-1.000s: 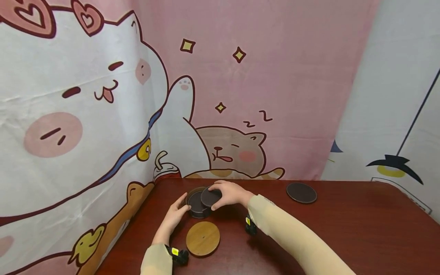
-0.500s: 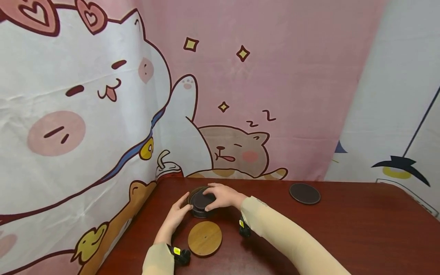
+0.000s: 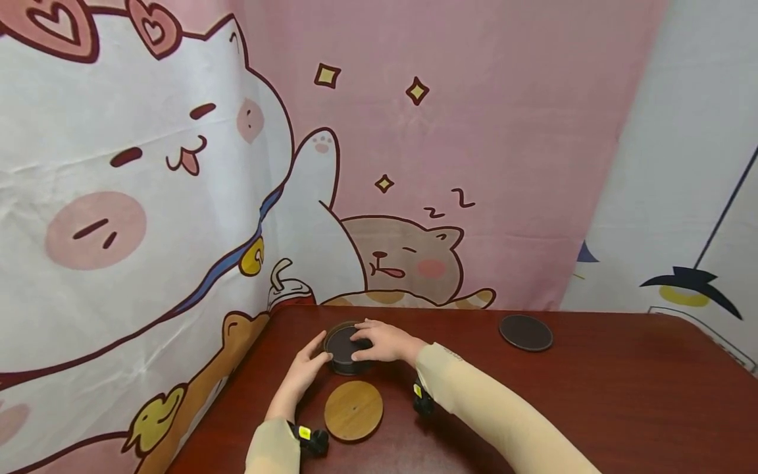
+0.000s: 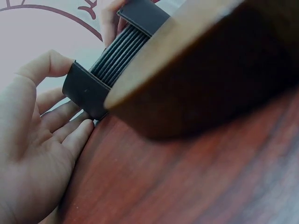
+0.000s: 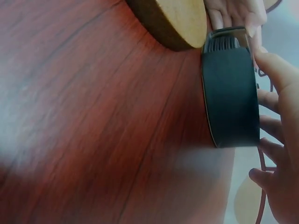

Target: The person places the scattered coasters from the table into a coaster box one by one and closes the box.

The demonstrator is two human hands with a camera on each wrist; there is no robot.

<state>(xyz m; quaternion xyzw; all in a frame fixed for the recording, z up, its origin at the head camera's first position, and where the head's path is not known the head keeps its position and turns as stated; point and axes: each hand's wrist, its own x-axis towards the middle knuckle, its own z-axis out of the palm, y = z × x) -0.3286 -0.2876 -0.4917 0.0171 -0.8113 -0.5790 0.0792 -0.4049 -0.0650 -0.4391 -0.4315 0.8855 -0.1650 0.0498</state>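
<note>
A round black holder [image 3: 346, 370] stands near the table's back left, with a dark coaster [image 3: 339, 345] lying level inside its rim. My left hand [image 3: 301, 372] grips the holder's left side, thumb in front and fingers behind. My right hand [image 3: 387, 343] rests over the right part of the coaster and rim, fingers loosely bent. In the left wrist view, a stack of dark coasters [image 4: 120, 52] shows through the gap in the holder's wall [image 4: 86, 91]. The right wrist view has the right fingers beside the holder [image 5: 231, 98]; their tips are partly hidden.
A round wooden disc [image 3: 353, 411] lies on the red-brown table [image 3: 592, 395] just in front of the holder. Another dark coaster [image 3: 526, 333] lies apart at the back right. A cartoon-printed curtain [image 3: 503, 164] hangs behind and to the left of the table.
The coaster under my right hand has moved left and down, from tilted over the holder to level inside it. The right fingers have loosened; the left hand has kept its grip.
</note>
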